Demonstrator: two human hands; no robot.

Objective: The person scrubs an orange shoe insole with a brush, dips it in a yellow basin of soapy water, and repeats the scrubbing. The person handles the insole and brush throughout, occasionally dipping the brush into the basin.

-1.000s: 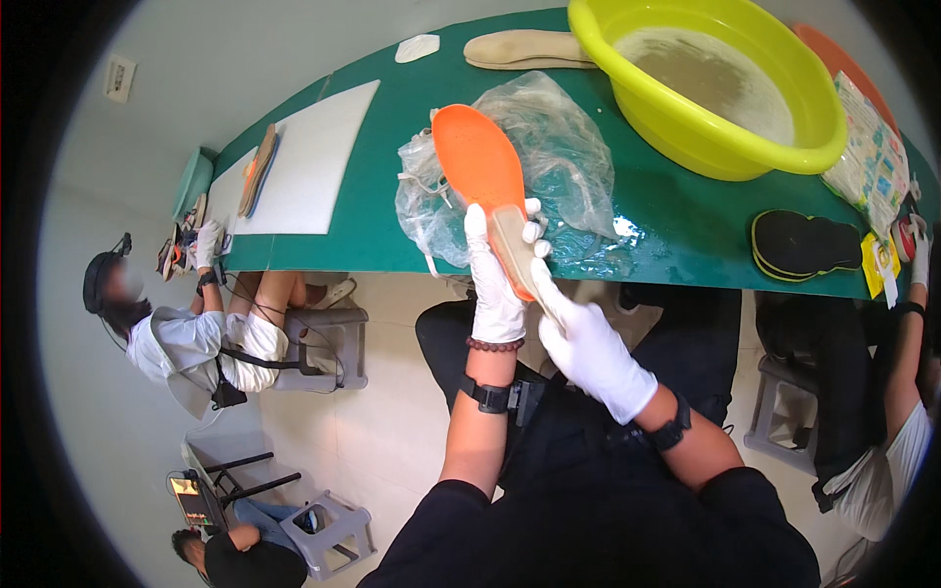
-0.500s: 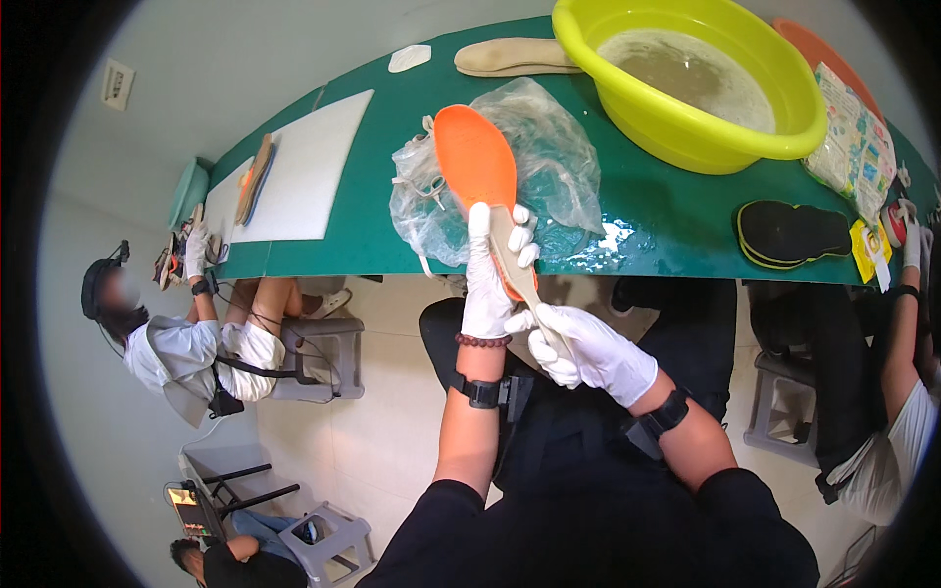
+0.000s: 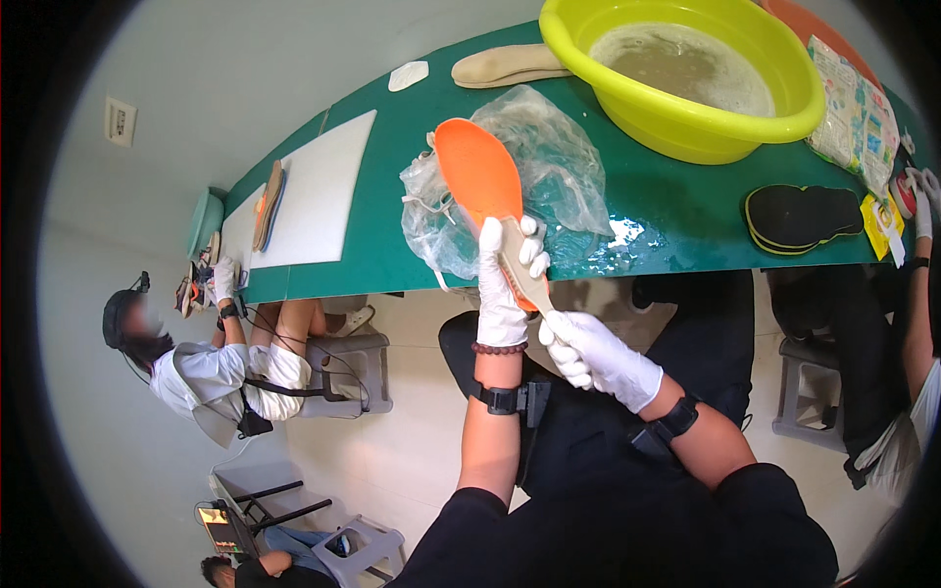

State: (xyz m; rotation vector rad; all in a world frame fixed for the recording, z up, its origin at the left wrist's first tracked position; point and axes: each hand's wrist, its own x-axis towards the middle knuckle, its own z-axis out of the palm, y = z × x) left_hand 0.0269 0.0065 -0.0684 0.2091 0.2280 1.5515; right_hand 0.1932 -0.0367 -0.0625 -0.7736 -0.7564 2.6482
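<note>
An orange insole [image 3: 477,169] is held up in front of me, toe end away from me, above the table's near edge. My left hand [image 3: 503,289], in a white glove, is closed around its heel half. A beige long-handled brush [image 3: 523,267] lies against the insole there, its head between my left thumb and fingers, bristles at one side. My right hand [image 3: 603,361], also gloved, is closed around the brush's handle end. Behind the insole a crumpled clear plastic bag [image 3: 561,162] rests on the green table [image 3: 676,220], beside a wet patch.
A yellow-green basin [image 3: 676,137] of cloudy water stands at the far right. Nearby are a printed packet [image 3: 853,113] and a dark insole pair [image 3: 799,220]. A beige insole [image 3: 510,65] lies behind, a white board [image 3: 319,191] left. Co-workers sit at both sides.
The whole view has shifted slightly. My right hand has come closer to the insole, its fingers now wrapped more tightly around the brush handle. My left hand keeps its hold on the insole.
</note>
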